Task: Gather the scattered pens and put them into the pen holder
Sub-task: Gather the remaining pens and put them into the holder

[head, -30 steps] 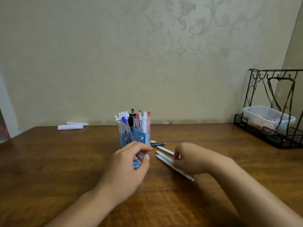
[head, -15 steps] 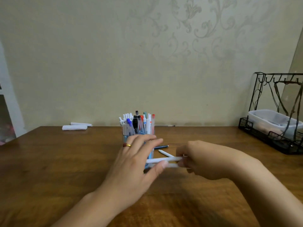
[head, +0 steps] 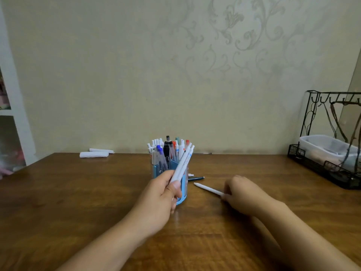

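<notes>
The left hand (head: 162,194) is closed around two white pens (head: 182,163), pinching their lower ends between thumb and fingers; the pens slant up and to the right, their tips level with the tops of the pens already standing in the pen holder (head: 180,189). The hand sits directly in front of that blue holder, hiding much of its front wall. The right hand (head: 242,194) rests low on the table (head: 78,202), to the right of the holder, its fingers curled at the near end of a third white pen (head: 209,189) that lies flat on the wood with its far tip pointing toward the holder. Whether the fingers have actually closed on it cannot be told. A dark pen (head: 196,178) lies further back, just beside the holder's right side, with a small white tip (head: 190,175) showing next to it. Judged from this single head view, the gathering step is in hand: most pens are stowed, three or so remain out. The next move calls for lifting the flat pen cleanly, then steering the held pair upright into whatever gap remains in a crowded holder, which could tip if nudged.
</notes>
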